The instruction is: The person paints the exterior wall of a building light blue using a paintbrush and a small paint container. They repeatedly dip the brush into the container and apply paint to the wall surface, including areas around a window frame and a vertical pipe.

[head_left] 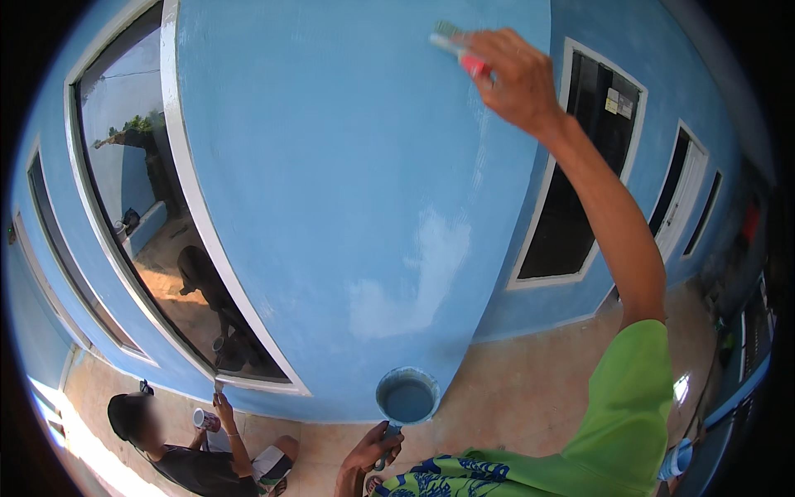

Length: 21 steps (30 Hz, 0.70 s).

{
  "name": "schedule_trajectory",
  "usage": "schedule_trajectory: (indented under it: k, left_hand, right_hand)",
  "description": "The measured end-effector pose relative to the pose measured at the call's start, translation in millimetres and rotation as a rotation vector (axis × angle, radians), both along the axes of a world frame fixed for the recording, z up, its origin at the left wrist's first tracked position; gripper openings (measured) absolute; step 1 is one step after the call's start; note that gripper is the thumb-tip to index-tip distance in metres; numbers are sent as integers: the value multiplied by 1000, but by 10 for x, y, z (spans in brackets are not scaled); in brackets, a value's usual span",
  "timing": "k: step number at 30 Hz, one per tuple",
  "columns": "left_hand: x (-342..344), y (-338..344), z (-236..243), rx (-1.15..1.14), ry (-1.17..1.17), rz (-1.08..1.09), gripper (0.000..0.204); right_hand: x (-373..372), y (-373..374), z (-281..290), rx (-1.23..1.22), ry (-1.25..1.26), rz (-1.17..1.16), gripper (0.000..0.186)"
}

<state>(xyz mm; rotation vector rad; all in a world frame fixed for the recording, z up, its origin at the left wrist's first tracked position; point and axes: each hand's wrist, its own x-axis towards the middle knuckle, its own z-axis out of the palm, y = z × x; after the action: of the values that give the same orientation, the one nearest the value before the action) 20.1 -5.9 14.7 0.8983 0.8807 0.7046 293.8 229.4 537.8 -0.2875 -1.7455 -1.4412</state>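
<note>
My right hand is raised high against the light blue wall, wrapped round a paintbrush with a red part on its handle. The bristles point up and left at the wall; whether they touch it, I cannot tell. Low in front of me, my left hand grips the handle of a blue dipper. Inside it lies blue paint. A paler patch marks the wall between the dipper and the brush.
A white-framed window stands left of the wall section, a narrower dark window right of it. At lower left a person sits on the tiled floor, holding a brush and a small can near the window frame. Lower right is a blue container.
</note>
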Motion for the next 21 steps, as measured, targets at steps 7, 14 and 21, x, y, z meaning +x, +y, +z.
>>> schedule_trajectory:
  k: [7,14,21]
  left_hand:
    - [17,15,27,2,32,-25,24]
    - [98,99,104,-8,24,-50,24]
    - [141,56,-53,-33,22,-77,25]
  right_hand:
    - [249,-276,-1362,-791,121,109,29]
    - [460,-70,158,-262,648,279,26]
    - [200,-176,-1695,-505,320,181,33]
